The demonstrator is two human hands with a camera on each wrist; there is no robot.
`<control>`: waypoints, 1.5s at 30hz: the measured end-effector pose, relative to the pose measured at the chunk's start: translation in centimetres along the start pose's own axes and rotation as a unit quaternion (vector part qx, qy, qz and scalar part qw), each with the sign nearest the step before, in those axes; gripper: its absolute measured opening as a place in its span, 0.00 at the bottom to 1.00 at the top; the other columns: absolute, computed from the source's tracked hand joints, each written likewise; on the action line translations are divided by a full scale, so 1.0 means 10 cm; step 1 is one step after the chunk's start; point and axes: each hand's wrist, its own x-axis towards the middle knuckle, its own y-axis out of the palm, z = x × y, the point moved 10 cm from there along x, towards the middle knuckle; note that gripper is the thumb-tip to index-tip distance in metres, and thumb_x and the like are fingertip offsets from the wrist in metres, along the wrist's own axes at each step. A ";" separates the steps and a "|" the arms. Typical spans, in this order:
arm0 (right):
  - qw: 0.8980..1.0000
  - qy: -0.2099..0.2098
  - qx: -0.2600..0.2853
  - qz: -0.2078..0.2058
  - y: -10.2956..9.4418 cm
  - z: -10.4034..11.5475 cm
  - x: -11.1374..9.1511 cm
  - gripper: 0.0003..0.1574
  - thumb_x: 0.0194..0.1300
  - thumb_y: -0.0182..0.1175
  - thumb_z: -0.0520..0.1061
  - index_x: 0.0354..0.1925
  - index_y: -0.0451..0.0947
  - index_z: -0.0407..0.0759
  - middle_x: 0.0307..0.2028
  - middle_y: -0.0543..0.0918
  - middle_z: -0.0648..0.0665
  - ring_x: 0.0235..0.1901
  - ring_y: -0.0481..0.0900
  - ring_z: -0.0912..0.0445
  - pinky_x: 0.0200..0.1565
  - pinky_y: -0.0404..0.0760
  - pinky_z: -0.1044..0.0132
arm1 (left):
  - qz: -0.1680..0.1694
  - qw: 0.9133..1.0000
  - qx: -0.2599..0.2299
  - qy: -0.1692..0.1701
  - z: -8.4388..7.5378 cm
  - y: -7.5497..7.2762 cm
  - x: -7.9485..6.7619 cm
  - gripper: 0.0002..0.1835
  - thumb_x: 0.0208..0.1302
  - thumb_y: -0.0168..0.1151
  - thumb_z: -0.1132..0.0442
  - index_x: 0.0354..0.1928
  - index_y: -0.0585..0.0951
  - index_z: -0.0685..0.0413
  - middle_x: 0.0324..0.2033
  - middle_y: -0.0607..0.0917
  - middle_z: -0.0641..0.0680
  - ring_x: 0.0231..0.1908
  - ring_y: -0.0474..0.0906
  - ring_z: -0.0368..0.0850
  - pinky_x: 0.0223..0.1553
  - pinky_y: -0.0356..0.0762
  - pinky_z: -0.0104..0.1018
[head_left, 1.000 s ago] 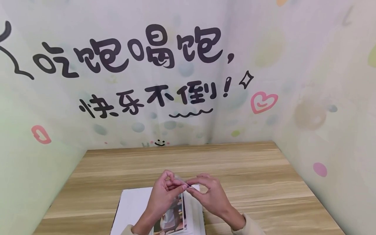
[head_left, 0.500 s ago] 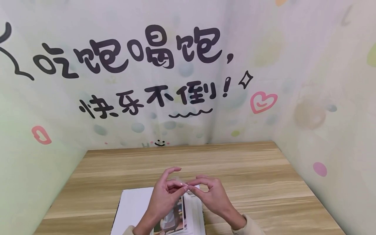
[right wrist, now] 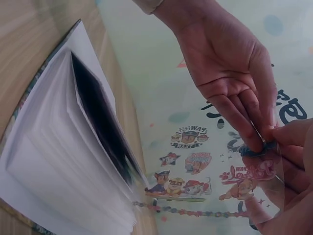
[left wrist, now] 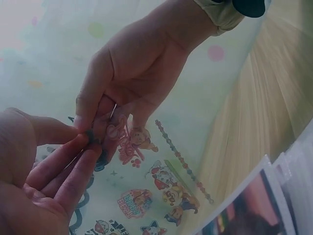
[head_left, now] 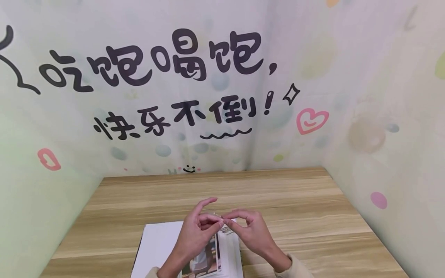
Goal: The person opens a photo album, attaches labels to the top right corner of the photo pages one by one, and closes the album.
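Note:
A clear sticker sheet (right wrist: 195,166) printed with cartoon dogs, lettering and a beaded border strip is held up between both hands. My left hand (head_left: 199,231) pinches its edge between thumb and fingers, index finger raised in the head view. My right hand (head_left: 252,231) pinches the same edge right beside it, so the fingertips of both hands meet. A small dark blue sticker (right wrist: 257,148) shows at the fingertips. From the head, most of the sheet is hidden behind the hands. Below lies an open album (head_left: 156,241), with a photo (head_left: 205,258) on its page.
The album rests on a wood-grain table (head_left: 295,208), its sleeves (right wrist: 44,147) fanned up in the right wrist view. Behind the table hangs a pale printed curtain (head_left: 222,154) with black lettering, and more of it lines both sides.
My left index finger has straightened and lifted away from the sheet. The fingertips of both hands have come together at the edge, and the sheet has tilted slightly.

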 end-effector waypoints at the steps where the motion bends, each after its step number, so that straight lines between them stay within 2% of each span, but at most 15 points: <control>1: 1.000 -0.012 -0.009 -0.006 -0.01 0.02 0.00 0.05 0.64 0.66 0.40 0.39 0.88 0.45 0.38 0.90 0.50 0.42 0.86 0.56 0.50 0.82 0.59 | 0.000 1.000 -0.002 0.000 0.00 0.00 0.00 0.32 0.60 0.70 0.67 0.66 0.70 0.49 0.36 0.90 0.56 0.40 0.87 0.52 0.42 0.84 0.32; 5: 0.996 -0.071 -0.040 -0.024 -0.01 0.13 0.00 0.06 0.63 0.67 0.36 0.39 0.88 0.42 0.37 0.90 0.48 0.40 0.87 0.56 0.55 0.80 0.54 | -0.005 1.000 -0.003 0.003 -0.02 0.00 0.01 0.30 0.61 0.69 0.67 0.64 0.70 0.52 0.36 0.89 0.57 0.38 0.87 0.48 0.41 0.83 0.31; 9: 0.992 -0.117 -0.044 -0.028 0.00 0.20 -0.01 0.07 0.61 0.66 0.32 0.38 0.87 0.38 0.36 0.90 0.45 0.37 0.88 0.54 0.55 0.79 0.50 | -0.006 1.000 0.002 0.015 -0.06 0.00 -0.01 0.28 0.61 0.69 0.68 0.61 0.71 0.54 0.35 0.89 0.58 0.36 0.86 0.42 0.39 0.83 0.30; 15: 0.991 -0.130 -0.032 -0.026 -0.01 0.18 -0.01 0.09 0.59 0.67 0.29 0.37 0.87 0.39 0.35 0.90 0.45 0.38 0.89 0.52 0.55 0.80 0.49 | -0.004 1.000 0.013 0.025 -0.09 0.02 -0.01 0.27 0.60 0.70 0.68 0.60 0.71 0.54 0.34 0.89 0.57 0.37 0.86 0.45 0.39 0.83 0.31; 21: 0.987 -0.148 -0.053 -0.028 -0.02 0.20 -0.01 0.09 0.59 0.66 0.28 0.36 0.86 0.38 0.33 0.90 0.43 0.37 0.88 0.51 0.53 0.81 0.49 | -0.003 1.000 0.023 0.012 -0.06 0.03 0.00 0.26 0.60 0.69 0.68 0.59 0.71 0.50 0.33 0.90 0.53 0.37 0.87 0.47 0.40 0.84 0.33; 28: 0.991 -0.115 -0.055 -0.025 -0.04 0.16 -0.01 0.07 0.61 0.66 0.31 0.36 0.87 0.41 0.32 0.90 0.48 0.43 0.87 0.47 0.54 0.81 0.50 | 0.002 1.000 0.028 0.004 -0.05 0.04 0.00 0.24 0.61 0.69 0.67 0.58 0.71 0.50 0.34 0.90 0.53 0.36 0.86 0.43 0.39 0.84 0.32; 34: 0.994 -0.099 -0.034 -0.026 -0.05 0.14 0.00 0.08 0.63 0.64 0.30 0.36 0.86 0.40 0.34 0.90 0.46 0.39 0.88 0.52 0.56 0.80 0.55 | 0.007 1.000 0.016 0.005 -0.05 0.05 0.01 0.24 0.61 0.69 0.67 0.58 0.71 0.53 0.35 0.89 0.59 0.38 0.87 0.49 0.40 0.84 0.32; 38: 0.996 -0.075 -0.031 -0.032 -0.09 0.07 -0.01 0.08 0.62 0.64 0.30 0.36 0.85 0.41 0.33 0.89 0.47 0.39 0.86 0.57 0.48 0.82 0.62 | 0.009 1.000 0.017 -0.007 -0.03 0.05 0.01 0.25 0.62 0.67 0.69 0.59 0.70 0.54 0.33 0.89 0.59 0.36 0.87 0.48 0.40 0.83 0.31; 41: 0.998 -0.043 -0.031 -0.034 -0.12 -0.01 -0.01 0.07 0.64 0.64 0.33 0.36 0.85 0.42 0.31 0.88 0.48 0.36 0.83 0.62 0.41 0.82 0.65 | 0.009 1.000 0.022 -0.020 0.00 0.06 0.01 0.27 0.62 0.67 0.70 0.61 0.69 0.55 0.32 0.88 0.58 0.34 0.86 0.44 0.39 0.82 0.30; 45: 0.999 -0.002 -0.026 -0.032 -0.16 -0.10 -0.01 0.04 0.67 0.64 0.38 0.36 0.85 0.42 0.30 0.88 0.49 0.31 0.81 0.63 0.37 0.81 0.67 | 0.012 0.999 0.022 -0.032 0.04 0.07 0.02 0.29 0.61 0.67 0.69 0.62 0.67 0.55 0.33 0.88 0.58 0.34 0.86 0.43 0.39 0.81 0.29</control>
